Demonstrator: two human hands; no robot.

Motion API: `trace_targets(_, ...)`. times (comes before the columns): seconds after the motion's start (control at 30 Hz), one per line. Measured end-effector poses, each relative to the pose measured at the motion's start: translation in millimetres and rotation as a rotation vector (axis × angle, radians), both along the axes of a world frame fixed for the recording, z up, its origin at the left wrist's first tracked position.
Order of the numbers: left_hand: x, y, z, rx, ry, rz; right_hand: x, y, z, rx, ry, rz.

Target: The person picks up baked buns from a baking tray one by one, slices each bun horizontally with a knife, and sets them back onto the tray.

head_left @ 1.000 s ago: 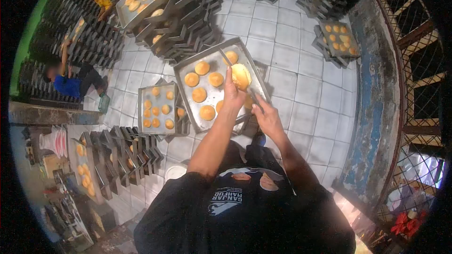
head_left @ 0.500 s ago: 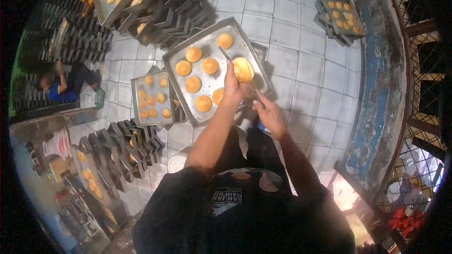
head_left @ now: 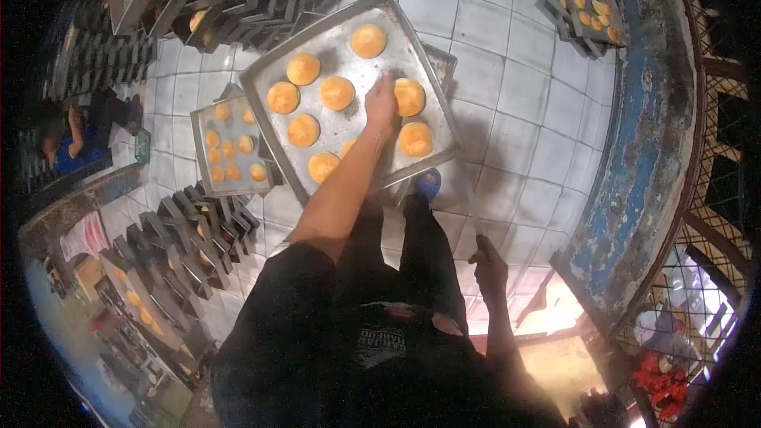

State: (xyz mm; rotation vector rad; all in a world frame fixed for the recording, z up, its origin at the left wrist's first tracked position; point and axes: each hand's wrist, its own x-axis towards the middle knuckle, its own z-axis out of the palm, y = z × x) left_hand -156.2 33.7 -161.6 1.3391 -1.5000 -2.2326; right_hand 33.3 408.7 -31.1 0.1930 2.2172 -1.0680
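My left hand is over a metal baking tray, against the left side of a round golden bun. Its thumb side shows; the other fingers are mostly hidden, and it seems to grip this bun, whose top looks whole. My right hand is lower, off to the right of the tray, closed round the handle of a long, thin-bladed knife. The blade points up toward the tray's right corner and is blurred. Several more buns lie on the tray, one partly behind my left forearm.
A smaller tray of buns lies to the left. Stacked trays stand at upper left, lower left and upper right. White floor tiles run up to a worn blue wall. Another person is at far left.
The bun my left hand held cut open now appears closed, low over the tray. My right hand has drawn the knife out of it and moved down and right. My view has shifted slightly.
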Motion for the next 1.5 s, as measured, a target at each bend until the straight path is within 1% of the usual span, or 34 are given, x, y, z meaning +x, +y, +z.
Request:
trace_targets(0.03,-5.4,-8.7,-10.2,-0.278,-0.144,-0.11,2.5,3.2,-2.3,0.013,-0.109,-0.123)
trace_targets(0.07,-12.2,-15.2,-19.9,-0.528,-0.009,0.024,3.9,6.1,-5.4,0.025,-0.214,-0.248)
trace_targets(0.1,-22.1,-34.4,-35.1,-0.612,-0.012,0.031,9.6,8.8,-10.8,0.029,-0.21,-0.246)
trace_targets(0.13,-31.0,-53.8,-53.6,-0.772,-0.03,0.052,18.1,10.3,-19.4,-0.007,-0.15,-0.245)
trace_targets(0.17,-41.6,-71.8,-68.0,-0.932,-0.047,0.076,17.1,2.7,-17.6,-0.07,-0.171,-0.316)
trace_targets(0.2,-54.3,-87.3,-74.2,-0.928,-0.042,0.084,15.1,-6.1,-14.7,-0.133,-0.19,-0.388)
trace_targets(0.23,-66.2,-100.0,-79.1,-0.93,-0.183,0.044,13.8,-11.6,-11.9,-0.147,-0.249,-0.442)
trace_targets(0.27,-75.0,-108.2,-83.6,-0.927,-0.323,0.002,18.0,-16.4,-14.2,-0.103,-0.178,-0.372)
trace_targets(0.3,-81.3,-112.0,-83.9,-0.919,-0.316,0.005,23.1,-17.4,-15.3,-0.056,-0.107,-0.302)
trace_targets(0.33,-88.5,-114.9,-83.0,-0.882,-0.361,-0.027,24.9,-14.9,-14.4,-0.14,-0.112,-0.299)
trace_targets(0.4,-98.9,-110.4,-51.4,-0.842,-0.392,-0.053,29.1,-7.3,-18.5,-0.08,-0.144,-0.258)
trace_targets(0.47,-96.5,-99.8,-13.8,-0.83,-0.57,-0.351,28.4,3.0,-18.7,-0.226,-0.336,-0.41)
trace_targets(0.5,-91.8,-94.0,-14.9,-0.834,-0.554,-0.339,22.9,-4.8,-13.7,-0.231,-0.318,-0.404)
trace_targets(0.57,-82.0,-80.2,-33.7,-0.699,-0.16,-0.3,10.5,-27.7,2.1,-0.032,-0.086,-0.243)
trace_targets(0.6,-77.1,-73.9,-29.5,-0.704,-0.138,-0.29,13.5,-23.3,-5.8,-0.075,0.069,-0.125)
trace_targets(0.63,-69.1,-66.2,-21.7,-0.512,-0.067,-0.186,0.0,-37.4,14.5,-0.078,0.091,-0.121)
trace_targets(0.67,-58.5,-60.1,-12.5,-0.32,0.003,-0.084,-14.3,-53.5,34.6,-0.051,0.017,-0.126)
trace_targets(0.7,-46.0,-55.2,9.7,-0.331,0.02,-0.072,-27.7,-68.8,51.9,-0.031,-0.058,-0.127)
trace_targets(0.73,-33.2,-50.8,35.4,-0.087,0.171,0.003,-33.9,-74.7,58.6,-0.038,0.027,-0.024)
trace_targets(0.77,-21.0,-47.2,63.7,0.155,0.326,0.072,-37.9,-76.0,54.2,-0.06,0.05,-0.012)
trace_targets(0.8,-9.7,-45.1,74.3,0.325,0.463,0.158,-43.1,-76.8,41.1,-0.081,0.293,0.14)
trace_targets(0.83,2.0,-46.6,73.3,0.493,0.603,0.239,-49.4,-90.4,57.6,-0.135,0.409,0.199)
trace_targets(0.87,15.6,-52.7,68.3,0.625,0.624,0.236,-56.0,-104.7,75.4,-0.188,0.529,0.259)
trace_targets(0.9,29.8,-58.7,69.7,0.735,0.723,0.232,-62.6,-119.0,93.4,-0.236,0.648,0.317)
trace_targets(0.97,52.9,-42.6,159.7,0.762,0.621,0.44,-66.9,-143.0,139.2,-0.469,0.137,0.051)
trace_targets(1.0,58.6,-42.2,168.2,0.736,0.648,0.447,-65.7,-144.8,121.4,-0.51,0.22,0.106)
trace_targets(1.03,65.1,-43.7,167.8,0.712,0.667,0.464,-62.6,-149.8,130.0,-0.547,0.259,0.154)
trace_targets(1.1,80.2,-50.7,170.3,0.67,0.701,0.491,-59.0,-160.9,147.2,-0.514,0.482,0.309)
trace_targets(1.17,88.5,-55.7,176.7,0.757,0.789,0.484,-51.0,-166.0,153.5,-0.538,0.474,0.332)
trace_targets(1.2,87.5,-47.7,206.2,0.744,0.752,0.624,-47.0,-166.8,155.6,-0.543,0.454,0.341)
trace_targets(1.23,91.8,-51.2,206.9,0.734,0.766,0.628,-42.9,-166.9,156.8,-0.554,0.461,0.353)
trace_targets(1.3,99.6,-54.5,217.5,0.77,1.072,0.338,-36.0,-165.6,159.5,-0.561,0.522,0.412)
trace_targets(1.43,101.0,-50.2,240.0,0.764,1.009,0.453,-27.2,-159.9,167.8,-0.57,0.615,0.45)
trace_targets(1.5,101.9,-48.0,243.9,0.763,1.028,0.436,-24.7,-155.9,169.2,-0.523,0.631,0.464)
